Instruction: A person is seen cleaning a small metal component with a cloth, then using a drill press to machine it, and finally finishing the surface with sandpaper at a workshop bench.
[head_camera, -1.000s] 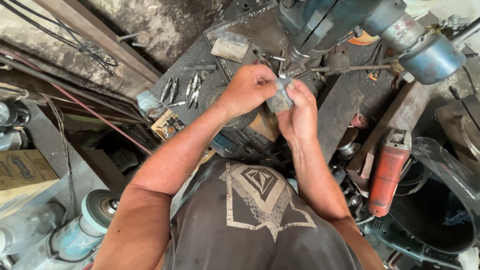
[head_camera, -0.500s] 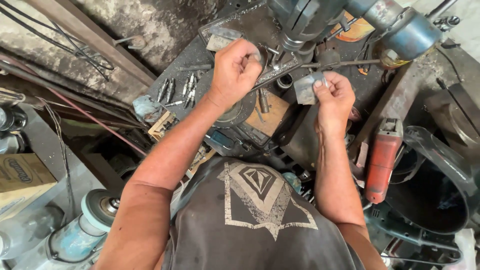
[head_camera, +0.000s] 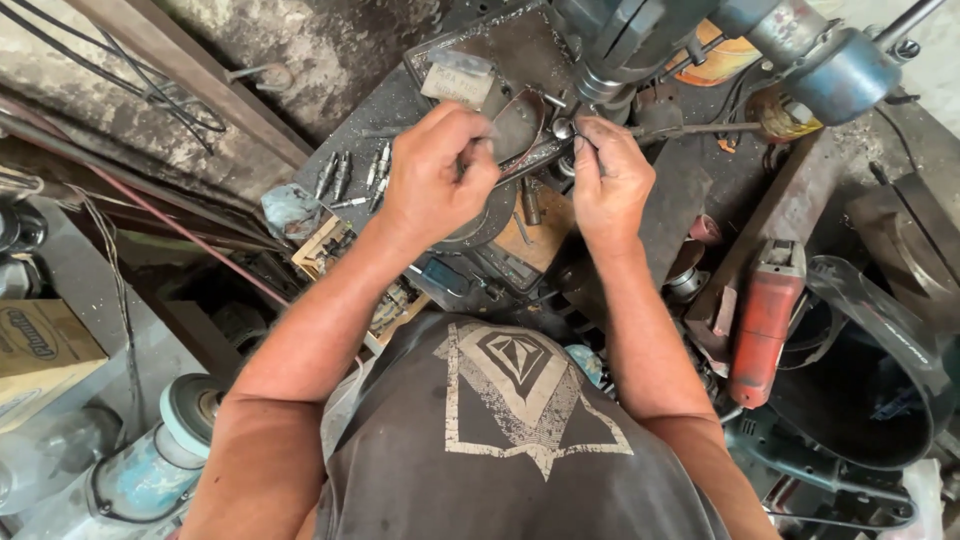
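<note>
Right hand (head_camera: 610, 185) moved back beside left hand (head_camera: 435, 175), both pinching a grey metal piece (head_camera: 520, 125) under drill chuck (head_camera: 600, 85)

Dark grey sleeveless shirt (head_camera: 520, 440), pale diamond-triangle print; arms bare.

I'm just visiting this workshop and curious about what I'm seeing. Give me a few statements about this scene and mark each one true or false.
1. Both hands are raised at the drill press. True: the left hand and right hand work just under the drill press.
2. The left hand is empty. False: it grips a bent grey metal piece.
3. A red angle grinder lies to the person's right. True.
4. The drill bits lie to the right of the right hand. False: they lie left of the left hand, on the dark table.
5. The person wears gloves. False: both hands are bare.
</note>
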